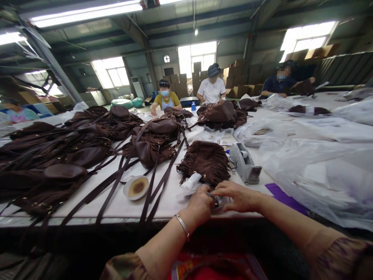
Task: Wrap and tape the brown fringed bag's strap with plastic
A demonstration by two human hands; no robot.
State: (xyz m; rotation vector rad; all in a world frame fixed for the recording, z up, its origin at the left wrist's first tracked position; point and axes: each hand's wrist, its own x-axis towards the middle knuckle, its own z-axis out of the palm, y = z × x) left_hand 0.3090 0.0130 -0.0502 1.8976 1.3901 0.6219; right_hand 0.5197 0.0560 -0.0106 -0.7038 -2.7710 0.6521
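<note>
At the table's front edge my left hand [200, 203], with a silver bangle at the wrist, is closed on a small bundle. My right hand [237, 196] curves over the same spot from the right, fingertips touching it. Between them shows crumpled, greyish see-through material [217, 203] with a dark, shiny bit; its kind is hidden by my fingers. Just beyond lies a dark brown fringed bag [206, 160], with a roll of white wrapping [192, 180] at its near edge. A grey tape dispenser [246, 165] stands right of the bag.
Brown bags with long straps [155, 142] lie at centre, and a large heap of bags [62, 155] covers the left. A small white dish [136, 188] holds something brownish. Clear plastic bags [323, 175] spread over the right, near a purple strip [285, 199]. Several co-workers sit across the table.
</note>
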